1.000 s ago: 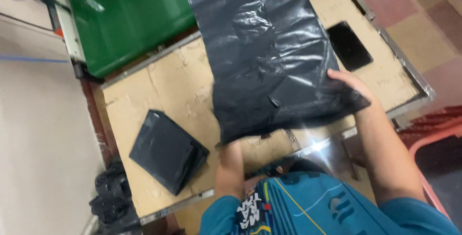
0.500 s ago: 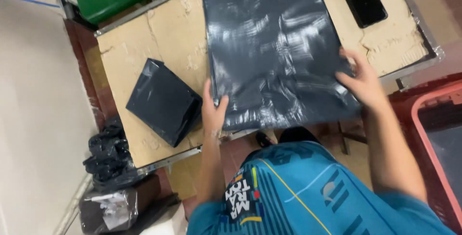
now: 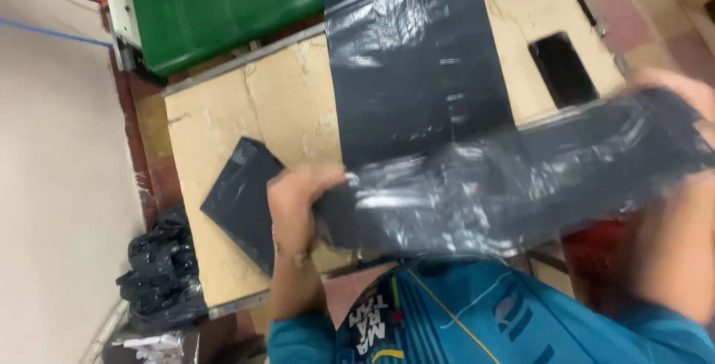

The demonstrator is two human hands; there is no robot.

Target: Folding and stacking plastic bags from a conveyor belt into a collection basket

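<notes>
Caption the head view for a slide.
Both hands, left hand and right hand, grip a black plastic sheet over a cardboard-topped table.

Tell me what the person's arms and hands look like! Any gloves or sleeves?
No gloves: both hands are bare. The left hand and forearm are uncovered, with a thin band at the wrist. The right hand is blurred, its forearm bare too. Short teal sleeves belong to a teal shirt with darker stripes and a thin yellow line.

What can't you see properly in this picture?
- Right hand: blurred by motion, at the head view's right edge; its grip is unclear.
- Folded bag: partly hidden behind the left hand.
- Black sheet: smeared by motion.
- Green machine: cut off by the top edge.
</notes>
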